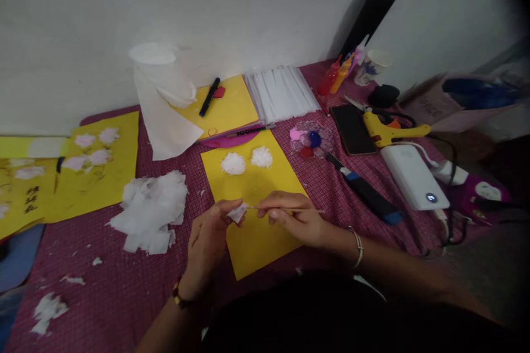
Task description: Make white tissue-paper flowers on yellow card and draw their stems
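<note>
Between the fingertips of my left hand (pixel 209 237) is a small piece of white tissue paper (pixel 237 213). My right hand (pixel 296 216) pinches a thin wooden stick (pixel 308 210), and its tip meets the tissue. Both hands are above a yellow sheet of paper (pixel 252 253). On that sheet's upper part sit two fluffy white tissue clumps (pixel 233 163). To the left of my left hand lies a loose pile of cut tissue squares (pixel 155 204).
A tissue roll (pixel 155 74) stands against the wall. Yellow sheets with pink-white flowers (pixel 99 157) lie at left. On the right are a utility knife (pixel 366 190), a phone (pixel 351 128), a yellow glue gun (pixel 391 131), a white power bank (pixel 414 176) and cables.
</note>
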A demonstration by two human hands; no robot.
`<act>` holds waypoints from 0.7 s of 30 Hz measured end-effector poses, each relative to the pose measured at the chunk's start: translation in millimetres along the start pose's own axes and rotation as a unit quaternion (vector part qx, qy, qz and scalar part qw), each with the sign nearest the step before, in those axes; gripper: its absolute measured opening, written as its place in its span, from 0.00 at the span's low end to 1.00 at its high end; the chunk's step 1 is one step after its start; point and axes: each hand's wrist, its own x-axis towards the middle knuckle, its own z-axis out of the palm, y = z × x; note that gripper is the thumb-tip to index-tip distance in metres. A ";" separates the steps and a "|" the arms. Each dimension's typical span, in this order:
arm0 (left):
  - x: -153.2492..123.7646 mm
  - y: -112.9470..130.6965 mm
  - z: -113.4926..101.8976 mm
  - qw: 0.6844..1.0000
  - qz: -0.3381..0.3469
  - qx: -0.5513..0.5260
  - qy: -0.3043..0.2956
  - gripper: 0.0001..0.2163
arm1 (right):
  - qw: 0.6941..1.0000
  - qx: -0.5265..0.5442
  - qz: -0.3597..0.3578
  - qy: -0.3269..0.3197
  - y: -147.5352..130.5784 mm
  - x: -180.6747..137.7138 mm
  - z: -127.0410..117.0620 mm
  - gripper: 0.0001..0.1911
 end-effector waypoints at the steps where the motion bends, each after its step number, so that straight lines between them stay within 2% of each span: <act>1: -0.5 -0.9 -0.6 1.000 0.006 0.005 -0.005 0.13 | 1.000 0.014 0.000 0.011 1.5 -0.2 1.4 0.12; 4: -1.2 -3.7 -3.0 0.995 0.031 0.094 -0.022 0.10 | 0.996 0.074 0.030 0.042 5.8 -1.5 5.8 0.11; 8: -1.4 -7.1 -5.0 0.967 0.113 0.227 -0.021 0.10 | 0.978 0.172 0.107 0.054 11.6 -3.6 9.7 0.09; 13: -2.4 -9.7 -2.3 0.948 0.156 0.276 -0.016 0.09 | 0.968 0.191 0.147 0.073 15.2 -3.5 11.8 0.13; 17: -4.3 -12.9 1.5 0.951 0.150 0.270 -0.011 0.07 | 0.967 0.165 0.159 0.109 16.2 -2.5 15.5 0.16; 19: -4.5 -14.8 3.9 0.966 0.113 0.233 -0.002 0.06 | 0.961 0.191 0.161 0.116 18.3 -3.0 17.1 0.14; 21: -3.5 -16.3 6.3 0.989 0.041 0.144 0.010 0.05 | 0.955 0.234 0.155 0.099 20.9 -4.2 17.4 0.12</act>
